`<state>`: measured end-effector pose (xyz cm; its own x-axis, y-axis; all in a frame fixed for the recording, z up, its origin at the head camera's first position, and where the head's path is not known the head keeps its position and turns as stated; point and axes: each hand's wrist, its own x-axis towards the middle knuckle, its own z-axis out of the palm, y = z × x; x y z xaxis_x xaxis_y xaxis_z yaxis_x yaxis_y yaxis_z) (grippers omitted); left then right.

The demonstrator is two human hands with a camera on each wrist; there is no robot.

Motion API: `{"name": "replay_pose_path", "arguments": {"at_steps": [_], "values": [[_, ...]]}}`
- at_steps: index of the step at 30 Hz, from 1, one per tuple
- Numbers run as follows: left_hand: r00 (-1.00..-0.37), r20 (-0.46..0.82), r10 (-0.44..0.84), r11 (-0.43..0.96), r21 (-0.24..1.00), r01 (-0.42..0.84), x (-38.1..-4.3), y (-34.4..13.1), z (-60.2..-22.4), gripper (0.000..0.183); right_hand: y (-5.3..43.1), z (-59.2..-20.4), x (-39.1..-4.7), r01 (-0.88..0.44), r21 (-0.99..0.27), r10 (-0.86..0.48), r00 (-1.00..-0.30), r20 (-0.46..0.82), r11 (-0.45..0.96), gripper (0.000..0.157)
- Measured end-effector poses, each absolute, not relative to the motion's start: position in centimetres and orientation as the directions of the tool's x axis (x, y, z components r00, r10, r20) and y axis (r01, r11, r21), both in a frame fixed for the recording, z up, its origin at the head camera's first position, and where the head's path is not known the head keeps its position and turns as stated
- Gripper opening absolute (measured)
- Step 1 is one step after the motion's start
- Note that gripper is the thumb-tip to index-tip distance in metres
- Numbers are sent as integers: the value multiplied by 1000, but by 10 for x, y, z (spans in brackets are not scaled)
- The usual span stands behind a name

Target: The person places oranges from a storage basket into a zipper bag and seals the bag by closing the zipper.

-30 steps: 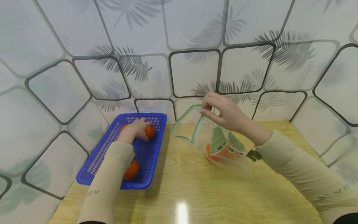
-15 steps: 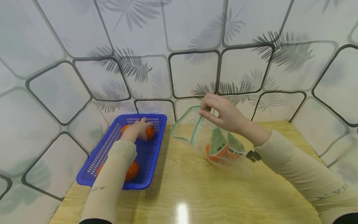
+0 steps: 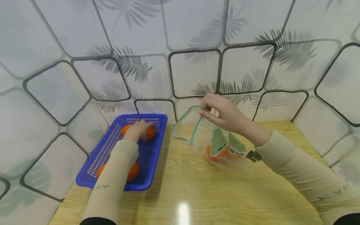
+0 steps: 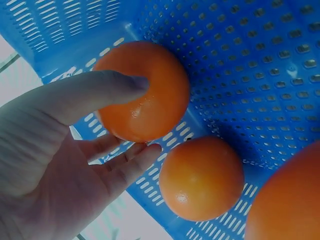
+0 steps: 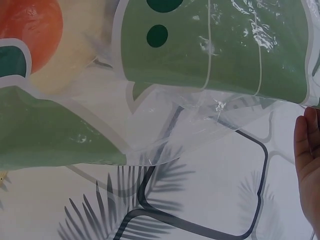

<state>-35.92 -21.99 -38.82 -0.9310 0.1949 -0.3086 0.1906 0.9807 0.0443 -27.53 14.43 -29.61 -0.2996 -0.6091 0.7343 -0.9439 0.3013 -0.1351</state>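
Observation:
Inside the blue plastic basket (image 3: 155, 168), my left hand (image 3: 138, 130) holds a smooth round orange fruit (image 3: 151, 133) near the far end. In the left wrist view its thumb lies over the held fruit (image 4: 150, 117), with the fingers bent beneath. Close by sits another orange fruit (image 4: 202, 182), and part of a third orange fruit (image 4: 290, 200) shows at the edge. My right hand (image 3: 223, 111) pinches the green-edged rim of a clear zip bag (image 3: 201, 137), keeping its mouth spread toward the basket. Orange fruit (image 3: 215, 154) shows through the bag's green print.
Two more fruits, a right one (image 3: 133, 172) and a left one (image 3: 100, 171), lie at the basket's near end, partly behind the left sleeve. A wooden table (image 3: 191, 184) bears basket and bag. Patterned wall covering (image 3: 197, 75) rises behind and at both sides.
My left forearm has shifted slightly right, uncovering a fruit at the basket's near left. The left hand stays at the same fruit; the right hand and bag hardly move.

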Motion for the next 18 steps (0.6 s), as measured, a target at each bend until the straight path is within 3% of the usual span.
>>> {"name": "replay_pose_path", "arguments": {"at_steps": [18], "values": [[-911, -360, 200, 980, 89, 180, -366, -216, -390, 93, 147, -297, -276, -943, -148, -603, -305, 737, 297, 18]]}}
